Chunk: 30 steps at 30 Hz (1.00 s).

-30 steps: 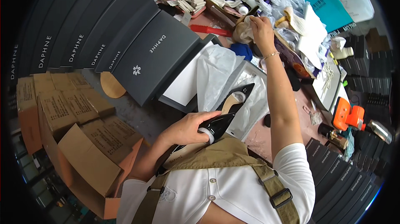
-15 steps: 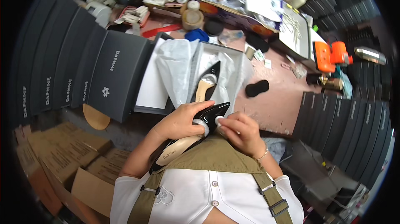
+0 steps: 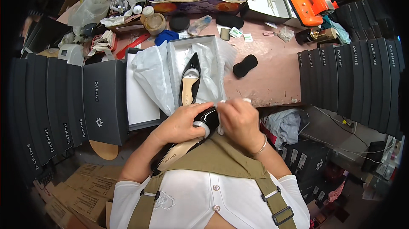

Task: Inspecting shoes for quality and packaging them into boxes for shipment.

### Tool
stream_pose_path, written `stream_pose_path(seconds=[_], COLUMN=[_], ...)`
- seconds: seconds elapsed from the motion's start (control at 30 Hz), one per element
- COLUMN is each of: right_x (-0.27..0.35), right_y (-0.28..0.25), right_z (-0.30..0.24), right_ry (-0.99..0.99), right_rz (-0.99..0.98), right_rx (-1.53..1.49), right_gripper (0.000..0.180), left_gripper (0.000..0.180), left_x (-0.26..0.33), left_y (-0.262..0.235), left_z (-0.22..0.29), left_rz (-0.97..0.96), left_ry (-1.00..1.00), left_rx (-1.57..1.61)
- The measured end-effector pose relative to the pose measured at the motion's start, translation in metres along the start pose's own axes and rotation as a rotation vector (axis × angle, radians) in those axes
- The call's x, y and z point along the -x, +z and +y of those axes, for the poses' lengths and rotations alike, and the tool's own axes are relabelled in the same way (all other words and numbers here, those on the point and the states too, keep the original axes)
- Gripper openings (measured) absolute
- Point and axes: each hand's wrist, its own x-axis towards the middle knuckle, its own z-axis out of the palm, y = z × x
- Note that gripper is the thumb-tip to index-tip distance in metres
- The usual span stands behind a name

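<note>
Against my apron, a glossy black pointed shoe [image 3: 208, 117] with a beige insole lies tilted, its heel end toward my lower left. My left hand [image 3: 181, 124] is closed around its front part, the thumb at the shoe's opening over a round silvery-white piece inside. My right hand [image 3: 239, 122] is closed in a pinch on a small white wad [image 3: 220, 118] beside the toe. The fingers hide the tip and part of the wad. Just beyond, the matching black shoe [image 3: 194, 65] lies toe-away in an open shoe box [image 3: 191, 39] lined with white tissue paper [image 3: 149, 69].
Dark shoe boxes stand in rows at left [image 3: 102, 101] and right [image 3: 362, 84]. A black sponge-like pad [image 3: 245, 66] lies on the pink table [image 3: 272, 75]. Farther back are a jar [image 3: 154, 23], a blue cloth [image 3: 166, 38] and an orange tool [image 3: 313, 7]. Cardboard cartons [image 3: 81, 190] sit lower left.
My right hand with the white wad has moved up along the shoe toward its toe. My left hand keeps its hold. The whole view has turned and shifted.
</note>
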Motion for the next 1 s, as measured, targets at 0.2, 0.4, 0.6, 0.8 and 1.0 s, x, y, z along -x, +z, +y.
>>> stream_pose_path(seconds=[0.2, 0.4, 0.6, 0.8, 1.0], right_x=[-0.004, -0.016, -0.02, -0.023, -0.018], right_y=[-0.001, -0.013, -0.016, -0.033, -0.015], right_z=[-0.025, -0.028, 0.019, 0.025, 0.014], right_ry=[-0.036, -0.078, 0.094, 0.222, 0.211], right_rz=[-0.082, -0.244, -0.1, 0.026, 0.01], right_rx=[-0.129, -0.217, 0.106, -0.178, -0.36], right_gripper=[0.012, 0.013, 0.005, 0.009, 0.011], left_gripper=[0.072, 0.095, 0.1, 0.072, 0.06], left_x=[0.002, 0.006, 0.012, 0.017, 0.029], left_y=[-0.004, -0.007, -0.013, -0.013, -0.032], left_z=[0.003, 0.01, 0.011, -0.031, -0.034], left_rz=[-0.018, -0.073, -0.013, -0.001, 0.133], left_ry=[0.005, -0.112, -0.106, -0.167, -0.18], left_rx=[-0.065, -0.03, 0.058, 0.544, 0.83])
